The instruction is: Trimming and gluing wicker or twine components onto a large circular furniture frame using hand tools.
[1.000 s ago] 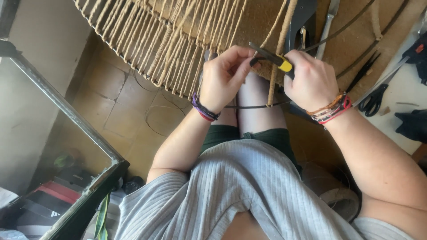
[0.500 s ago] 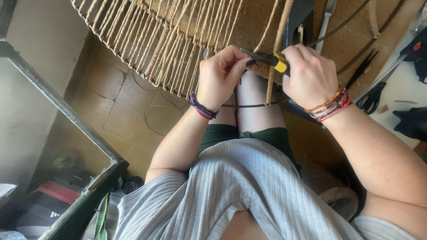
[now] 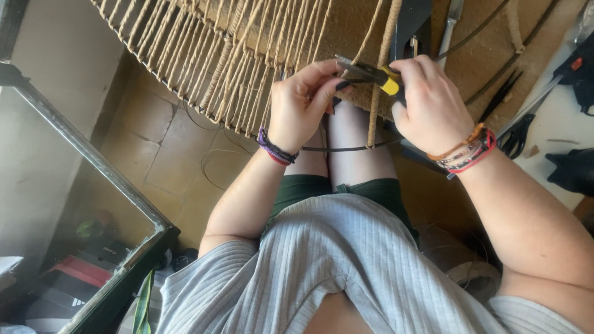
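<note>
At the far left stands a glass-sided case with a dark metal frame (image 3: 93, 161), with red and dark items inside, blurred. It plays no part in what your hands are doing.

Above the tiled floor (image 3: 167, 142) hangs the woven cord panel (image 3: 210, 55), its strands stretched in a fan from the upper left towards the centre. It sits directly over your knees, which appears to keep the working edge within easy reach of both hands.

Your left hand (image 3: 300, 105) is closed in a pinch, thumb and fingertips pressed together at the nose of the pliers, just beside the lower end of the strands. What is caught in the pinch is too small to tell; it looks like a cord end held steady for the tool. Purple and red bands circle that wrist.

The pliers (image 3: 368, 74), grey metal with yellow handles, lie roughly level between your two hands, nose pointing left. Just below them a cord-wrapped rod (image 3: 378, 80) runs upright, down to a thin dark wire hoop (image 3: 346, 148) across your legs.

Your right hand (image 3: 430, 105) is clenched around the plier handles, knuckles up, a grip suited to squeezing.

Further right, black scissors (image 3: 513, 133) lie on the board, well apart from your hands, beside other dark tools (image 3: 572, 170) on a white surface.
</note>
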